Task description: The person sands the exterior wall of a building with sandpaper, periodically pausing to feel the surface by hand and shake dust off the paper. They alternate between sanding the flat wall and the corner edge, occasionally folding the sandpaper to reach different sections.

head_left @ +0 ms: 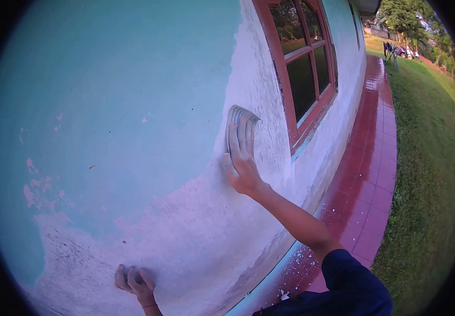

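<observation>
My right hand (242,155) is pressed against the wall, its dusty fingers laid over a grey curved sheet (244,112) that looks like sandpaper. The sheet lies on the white patch beside the edge of the turquoise paint (148,105). Lower down at the left, my left hand (134,282) rests its fingertips on the bare white part of the wall (185,231). Its fingers are bent and apart, and nothing shows in them.
A red-framed window (309,58) is to the right of my right hand. Red floor tiles (362,184) with white flakes run along the wall's foot. Grass (422,158) lies beyond them, with a rack (391,54) farther off.
</observation>
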A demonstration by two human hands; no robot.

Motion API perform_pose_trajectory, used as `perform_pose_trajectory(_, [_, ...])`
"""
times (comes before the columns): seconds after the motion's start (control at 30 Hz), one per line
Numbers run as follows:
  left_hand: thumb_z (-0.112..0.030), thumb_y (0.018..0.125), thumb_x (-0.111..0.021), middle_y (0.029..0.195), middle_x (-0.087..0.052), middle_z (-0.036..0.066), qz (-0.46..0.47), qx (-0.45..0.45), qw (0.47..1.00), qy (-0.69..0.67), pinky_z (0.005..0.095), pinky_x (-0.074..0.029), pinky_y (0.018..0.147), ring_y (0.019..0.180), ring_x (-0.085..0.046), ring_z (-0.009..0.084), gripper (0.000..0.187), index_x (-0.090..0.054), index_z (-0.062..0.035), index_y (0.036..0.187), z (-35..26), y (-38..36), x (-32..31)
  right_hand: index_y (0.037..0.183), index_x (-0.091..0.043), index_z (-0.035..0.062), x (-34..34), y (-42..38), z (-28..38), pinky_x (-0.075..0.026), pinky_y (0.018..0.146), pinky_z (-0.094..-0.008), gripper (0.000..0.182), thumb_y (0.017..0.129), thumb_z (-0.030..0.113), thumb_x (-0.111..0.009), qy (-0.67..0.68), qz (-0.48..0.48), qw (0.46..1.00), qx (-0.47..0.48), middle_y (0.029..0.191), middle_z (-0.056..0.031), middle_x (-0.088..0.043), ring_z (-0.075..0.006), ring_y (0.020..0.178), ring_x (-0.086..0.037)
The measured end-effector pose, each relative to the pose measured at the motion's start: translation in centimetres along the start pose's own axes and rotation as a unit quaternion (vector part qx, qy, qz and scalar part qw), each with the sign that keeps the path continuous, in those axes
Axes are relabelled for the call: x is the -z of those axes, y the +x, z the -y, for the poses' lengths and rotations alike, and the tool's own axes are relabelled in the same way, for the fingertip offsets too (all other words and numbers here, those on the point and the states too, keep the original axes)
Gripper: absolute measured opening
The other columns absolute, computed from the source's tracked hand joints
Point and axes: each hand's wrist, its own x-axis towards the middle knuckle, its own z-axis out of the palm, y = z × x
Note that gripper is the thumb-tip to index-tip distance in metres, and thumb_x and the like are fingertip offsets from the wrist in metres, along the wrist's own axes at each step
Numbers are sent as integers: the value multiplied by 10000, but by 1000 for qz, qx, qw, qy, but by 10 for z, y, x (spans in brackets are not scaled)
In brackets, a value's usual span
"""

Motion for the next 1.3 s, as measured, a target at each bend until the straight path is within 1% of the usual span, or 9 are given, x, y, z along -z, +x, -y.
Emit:
perform_pose_trajectory(0.17, [-218, 956, -606, 1379, -483, 194, -6, -4, 1000, -10, 519, -383, 969, 1198, -460, 384, 259, -566, -80, 1171, -1, 7, -2, 1604, -196, -10, 46, 174, -59, -50, 1248, -542, 686, 1057, 355, -394, 46, -114, 991, -60, 1630, -359, -129, -522, 1523, -70])
perform_pose_trajectory(0.27, [-209, 951, -609, 1379, -482, 197, 7, -3, 1000, -9, 531, -381, 972, 1200, -458, 390, 259, -564, -76, 1169, 1, 4, 0, 1604, -204, 6, 71, 229, -82, -74, 1260, -493, 679, 1076, 425, -285, 110, -54, 978, -167, 1636, -335, -148, -496, 1527, -93])
perform_pose_trajectory(0.37, [-201, 946, -613, 1380, -484, 201, 5, 5, 1000, -7, 539, -377, 982, 1205, -455, 394, 262, -563, -70, 1167, -1, 3, -2, 1576, -198, -74, 42, 156, -61, -58, 1247, -562, 689, 1037, 281, -440, 26, -108, 993, -31, 1625, -366, -129, -549, 1512, -52])
perform_pose_trajectory(0.43, [-198, 941, -615, 1387, -484, 202, 5, 17, 1000, -20, 539, -374, 990, 1208, -453, 395, 270, -561, -69, 1172, -3, 5, -3, 1565, -159, -124, 4, 31, -34, -37, 1220, -616, 707, 1008, 178, -472, -31, -30, 999, 16, 1608, -415, -72, -589, 1500, -12])
perform_pose_trajectory(0.67, [-201, 919, -625, 1411, -479, 208, 16, -3, 1000, -11, 548, -367, 1007, 1220, -450, 402, 282, -569, -71, 1164, 0, 3, 0, 1606, -145, -13, 86, 234, -77, -105, 1247, -520, 676, 1070, 338, -359, 134, -45, 982, -129, 1642, -319, -144, -519, 1515, -93])
perform_pose_trajectory(0.9, [-228, 907, -630, 1407, -469, 203, 21, 7, 1000, -20, 561, -360, 1007, 1228, -426, 411, 307, -565, -68, 1160, -4, 2, 1, 1580, -96, -114, 15, 4, -23, -31, 1224, -611, 739, 1006, 160, -473, -30, 14, 999, 0, 1618, -403, -50, -584, 1502, -11])
perform_pose_trajectory(1.07, [-249, 900, -626, 1395, -444, 212, 44, 4, 999, -15, 579, -335, 1010, 1243, -390, 421, 329, -551, -65, 1163, -3, 3, 1, 1590, -130, -71, 54, 168, -80, -68, 1247, -545, 691, 1059, 267, -413, 8, -83, 996, -27, 1639, -352, -104, -529, 1524, -33])
perform_pose_trajectory(1.13, [-254, 896, -619, 1393, -440, 219, 50, 6, 999, -8, 581, -326, 1013, 1241, -390, 423, 332, -550, -63, 1157, -1, 0, 1, 1592, -148, -53, 85, 231, -98, -81, 1252, -519, 678, 1074, 313, -386, 144, -53, 983, -102, 1644, -330, -130, -507, 1527, -65])
perform_pose_trajectory(1.3, [-252, 885, -604, 1394, -434, 221, 43, 8, 999, -11, 579, -318, 1017, 1241, -387, 425, 333, -547, -58, 1150, -4, 2, -1, 1572, -147, -112, 44, 102, -64, -37, 1245, -545, 677, 1031, 173, -437, 30, -34, 999, -21, 1623, -378, -113, -546, 1518, -37])
